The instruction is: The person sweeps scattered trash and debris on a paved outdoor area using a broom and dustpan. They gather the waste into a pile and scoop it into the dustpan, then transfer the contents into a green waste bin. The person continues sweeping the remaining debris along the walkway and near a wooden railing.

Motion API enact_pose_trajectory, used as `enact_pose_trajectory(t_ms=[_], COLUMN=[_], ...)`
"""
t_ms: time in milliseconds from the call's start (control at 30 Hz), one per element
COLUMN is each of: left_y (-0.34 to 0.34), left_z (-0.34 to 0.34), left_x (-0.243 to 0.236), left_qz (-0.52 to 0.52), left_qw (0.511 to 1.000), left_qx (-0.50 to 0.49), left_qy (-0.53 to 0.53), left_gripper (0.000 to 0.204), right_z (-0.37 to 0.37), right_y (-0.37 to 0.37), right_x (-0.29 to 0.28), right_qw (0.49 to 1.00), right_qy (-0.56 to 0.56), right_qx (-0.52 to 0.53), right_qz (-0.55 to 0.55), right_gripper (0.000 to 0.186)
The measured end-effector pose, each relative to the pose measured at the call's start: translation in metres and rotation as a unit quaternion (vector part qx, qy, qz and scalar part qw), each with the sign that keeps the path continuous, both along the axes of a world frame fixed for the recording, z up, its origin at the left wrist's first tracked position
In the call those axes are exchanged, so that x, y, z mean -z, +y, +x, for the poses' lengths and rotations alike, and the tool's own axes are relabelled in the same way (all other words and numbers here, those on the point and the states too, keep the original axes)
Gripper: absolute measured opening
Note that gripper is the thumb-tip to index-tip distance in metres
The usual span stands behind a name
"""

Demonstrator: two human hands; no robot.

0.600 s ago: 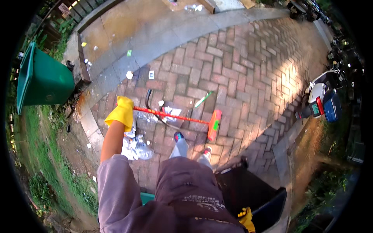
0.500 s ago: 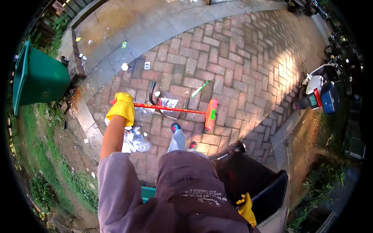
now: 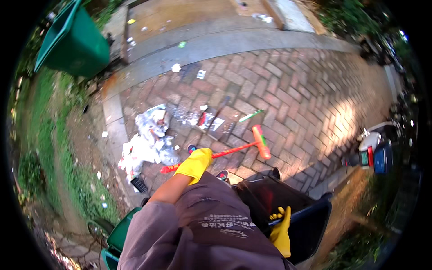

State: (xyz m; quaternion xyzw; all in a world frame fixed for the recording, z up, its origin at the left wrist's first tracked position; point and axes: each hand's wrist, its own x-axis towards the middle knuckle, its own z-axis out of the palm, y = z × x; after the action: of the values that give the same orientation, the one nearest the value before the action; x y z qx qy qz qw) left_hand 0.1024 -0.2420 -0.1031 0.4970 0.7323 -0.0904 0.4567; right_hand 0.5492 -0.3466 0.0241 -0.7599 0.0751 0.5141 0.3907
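Reading the clock from the middle of my view, I count one green bin (image 3: 78,51) at 10, one heap of clear and white plastic bags (image 3: 153,139) at 9, one black keyed gadget (image 3: 138,184) at 8, and one green container (image 3: 121,236) between 7 and 8. My left hand (image 3: 194,165), yellow-gloved, is at 7, fingers clamped round the red handle of the single broom (image 3: 234,150); its orange head (image 3: 261,142) sits at 3. My gloved right hand (image 3: 281,231) is at 5, by the black bin's edge; I cannot tell whether its fingers grip anything.

Around these, one white crumpled scrap (image 3: 176,68) lies at 11 and one pale card (image 3: 201,74) between 11 and 12. Two shoes (image 3: 222,174) stand near the handle, and one green-and-white stick (image 3: 251,116) lies at 2. A scooter (image 3: 371,146) stands well apart at 3. The bags crowd the bricks left of the shoes.

I cannot see into the green bin. A dark dustpan (image 3: 225,129) at the centre has a white scrap (image 3: 217,123) on or beside it. The black bin (image 3: 256,192), between 4 and 5, shows a dark interior, its contents too dim to tell.
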Motion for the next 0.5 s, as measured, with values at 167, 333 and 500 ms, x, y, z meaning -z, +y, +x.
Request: enact_pose_trajectory(t_ms=[167,333,500], left_y=[-0.038,-0.046,-0.077], left_z=[-0.086,-0.161,-0.236], left_x=[-0.048,-0.09,-0.088], left_qz=[-0.097,0.002,0.067], left_qw=[0.936,0.878,0.81], left_qx=[-0.209,-0.331,-0.514], left_qy=[-0.266,-0.346,-0.273], left_gripper=[0.049,0.052,0.054], right_z=[0.023,-0.008,-0.185], right_y=[0.003,0.058,0.209], right_x=[0.005,0.018,0.068], right_qw=[0.994,0.485,0.63], right_qy=[-0.099,-0.816,-0.46], right_qx=[-0.034,-0.313,-0.584], right_qz=[-0.042,-0.006,0.226], right_gripper=[0.057,0.077,0.056])
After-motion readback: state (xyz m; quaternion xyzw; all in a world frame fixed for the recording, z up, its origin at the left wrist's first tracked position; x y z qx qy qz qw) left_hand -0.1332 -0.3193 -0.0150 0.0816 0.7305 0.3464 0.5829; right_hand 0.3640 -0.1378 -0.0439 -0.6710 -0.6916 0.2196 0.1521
